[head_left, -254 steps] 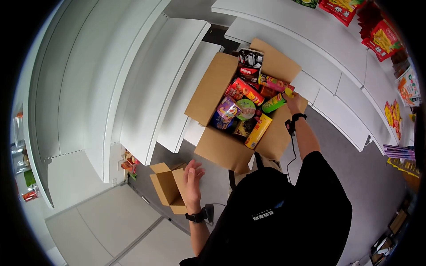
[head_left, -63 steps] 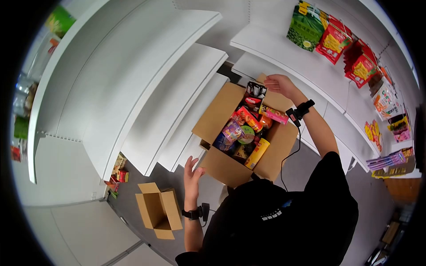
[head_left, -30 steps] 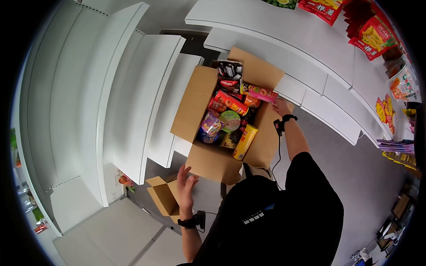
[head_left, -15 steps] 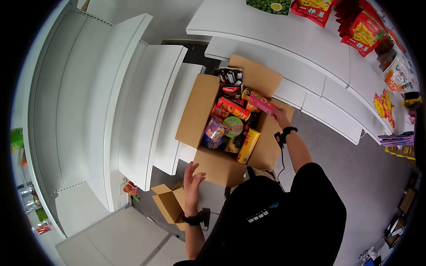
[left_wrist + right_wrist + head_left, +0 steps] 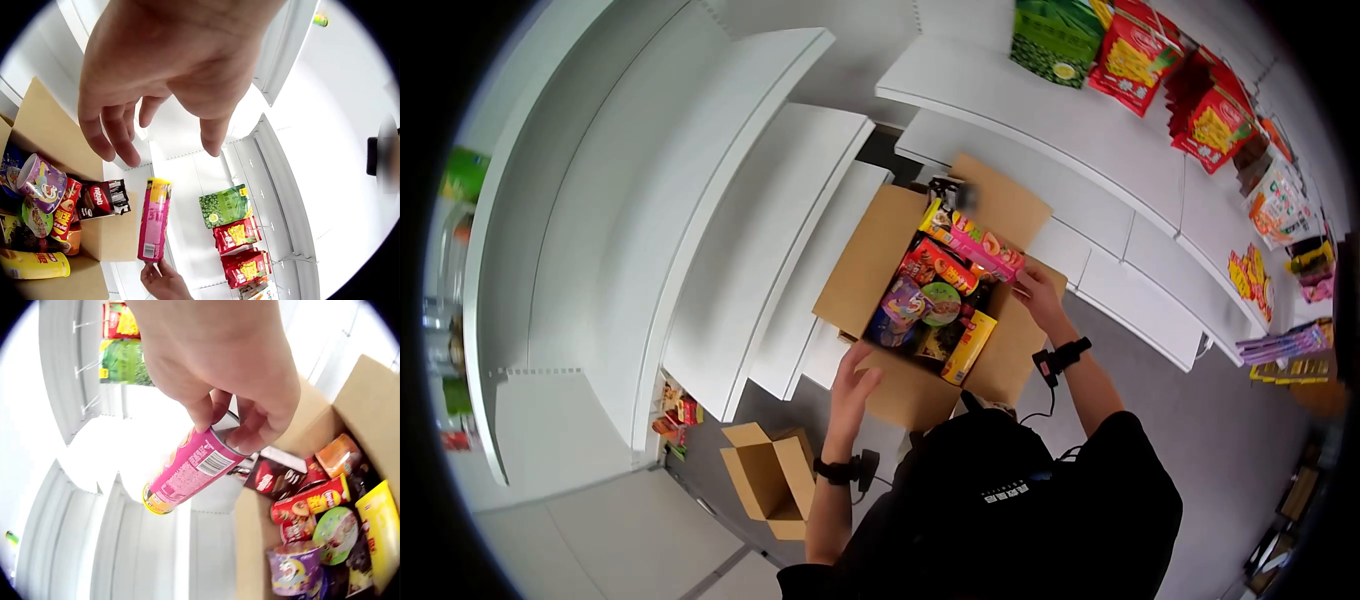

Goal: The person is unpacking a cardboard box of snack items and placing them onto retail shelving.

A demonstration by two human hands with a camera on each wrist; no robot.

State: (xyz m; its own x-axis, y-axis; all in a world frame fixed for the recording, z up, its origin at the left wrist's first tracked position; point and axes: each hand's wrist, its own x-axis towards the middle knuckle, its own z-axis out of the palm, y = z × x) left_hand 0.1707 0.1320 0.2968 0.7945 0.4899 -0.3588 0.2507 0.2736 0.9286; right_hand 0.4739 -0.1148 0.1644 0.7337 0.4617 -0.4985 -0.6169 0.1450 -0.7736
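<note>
My right hand (image 5: 1040,298) pinches the bottom end of a pink canister with a yellow lid (image 5: 974,243), held above the open carton (image 5: 862,262). In the right wrist view thumb and fingers grip the rim of the pink canister (image 5: 190,465). My left hand (image 5: 852,393) is empty beside the carton's near left flap, its fingers loosely spread; the left wrist view shows the left hand (image 5: 169,69) with nothing in it. Inside the carton lie a red canister (image 5: 946,265), a yellow canister (image 5: 969,347), a purple cup (image 5: 906,300) and a green-lidded cup (image 5: 942,304).
White shelves (image 5: 750,210) stand at the left, and more shelves (image 5: 1040,130) run along the back and right. Snack bags (image 5: 1135,60) hang at the upper right. A smaller open carton (image 5: 765,478) sits on the grey floor at the lower left.
The right hand first took hold of the pink canister at the carton's right side, then lifted it clear of the other items. A green canister held earlier is gone from the hand. The head view has shifted.
</note>
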